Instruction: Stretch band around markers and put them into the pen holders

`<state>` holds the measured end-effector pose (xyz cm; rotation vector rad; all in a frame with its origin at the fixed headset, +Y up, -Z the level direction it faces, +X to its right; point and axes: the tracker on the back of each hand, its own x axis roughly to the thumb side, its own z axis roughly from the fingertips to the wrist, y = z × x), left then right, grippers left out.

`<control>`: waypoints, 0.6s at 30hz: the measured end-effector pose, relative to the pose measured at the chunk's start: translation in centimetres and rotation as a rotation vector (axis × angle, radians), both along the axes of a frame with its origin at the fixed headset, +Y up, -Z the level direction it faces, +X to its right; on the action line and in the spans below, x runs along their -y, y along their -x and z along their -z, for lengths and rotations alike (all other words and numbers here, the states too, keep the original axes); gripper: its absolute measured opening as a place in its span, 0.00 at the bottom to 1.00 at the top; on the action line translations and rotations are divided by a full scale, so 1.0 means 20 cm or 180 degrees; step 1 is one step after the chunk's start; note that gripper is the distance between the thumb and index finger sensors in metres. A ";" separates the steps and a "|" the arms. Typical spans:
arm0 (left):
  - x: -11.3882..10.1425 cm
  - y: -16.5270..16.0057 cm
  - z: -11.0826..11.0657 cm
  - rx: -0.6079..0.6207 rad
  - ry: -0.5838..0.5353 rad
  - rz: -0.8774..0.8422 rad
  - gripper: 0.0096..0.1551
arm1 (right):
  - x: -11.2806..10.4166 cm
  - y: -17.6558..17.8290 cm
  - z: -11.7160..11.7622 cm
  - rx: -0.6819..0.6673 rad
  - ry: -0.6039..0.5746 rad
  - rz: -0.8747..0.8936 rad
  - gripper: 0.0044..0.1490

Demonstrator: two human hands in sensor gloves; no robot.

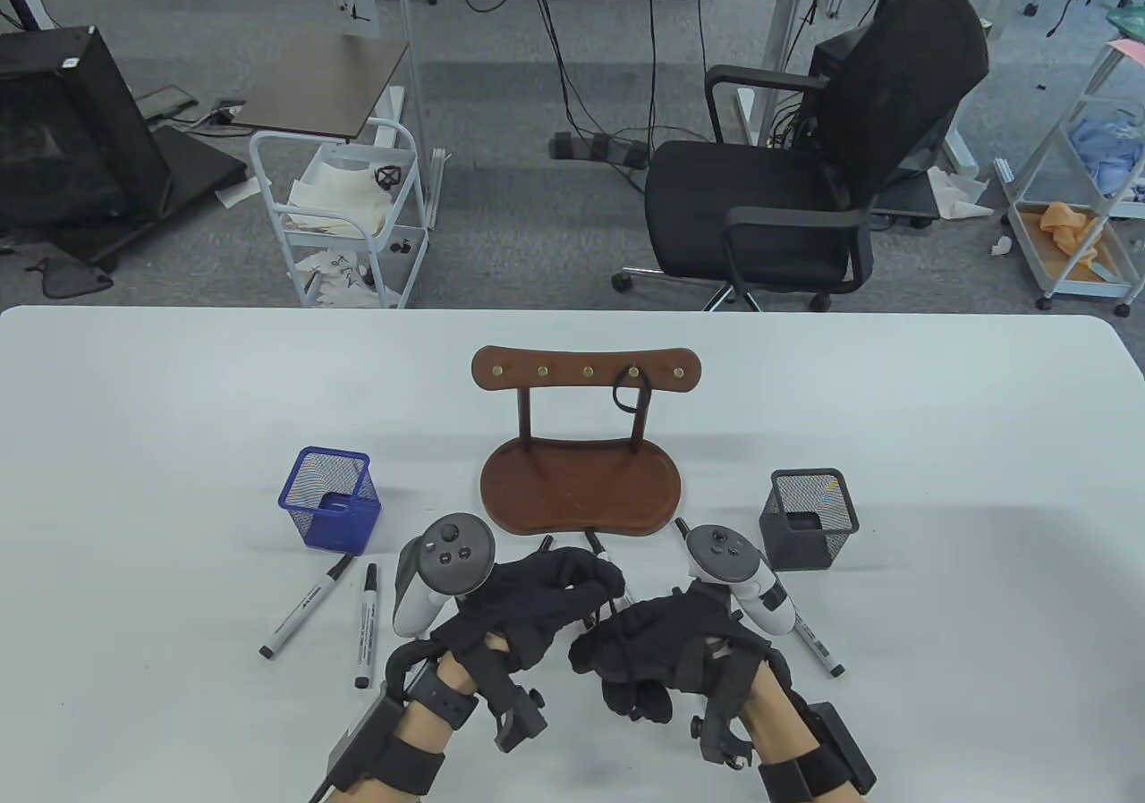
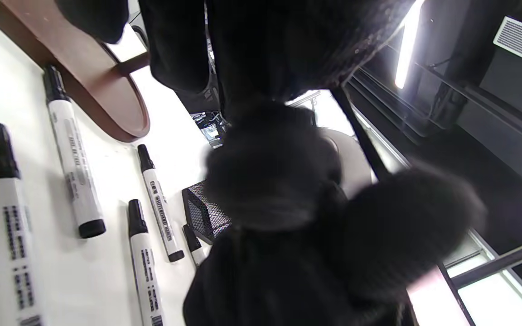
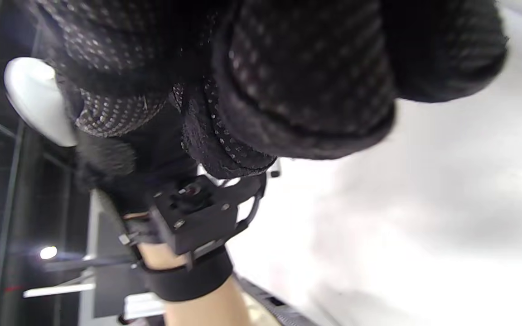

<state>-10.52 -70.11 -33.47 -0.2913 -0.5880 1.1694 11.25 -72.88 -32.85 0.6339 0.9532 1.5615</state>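
My two gloved hands meet low in the table view, in front of the wooden hook stand (image 1: 580,481). The left hand (image 1: 595,581) has its fingers curled. The right hand (image 1: 597,646) is curled against it. A thin black band (image 1: 614,608) shows between them, pinched by both. Two white markers (image 1: 309,606) lie left of my hands, one marker (image 1: 816,646) lies to the right, and others poke out from under the hands near the stand. The left wrist view shows several markers (image 2: 73,154) lying loose on the table. A blue pen holder (image 1: 331,499) stands on the left and a black pen holder (image 1: 809,517) on the right.
Another black band (image 1: 631,392) hangs on a hook of the stand's top rail. Beyond the table's far edge stand an office chair (image 1: 805,186) and a white cart (image 1: 344,213).
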 end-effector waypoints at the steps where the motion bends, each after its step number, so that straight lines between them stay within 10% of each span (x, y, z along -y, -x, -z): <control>1: 0.00 0.01 0.01 0.0010 0.0012 -0.0005 0.18 | 0.00 -0.01 0.00 -0.0014 -0.0036 0.0060 0.30; 18: 0.01 0.02 0.03 0.0235 0.0010 0.0118 0.20 | -0.03 -0.07 -0.01 0.0107 -0.0097 0.0388 0.39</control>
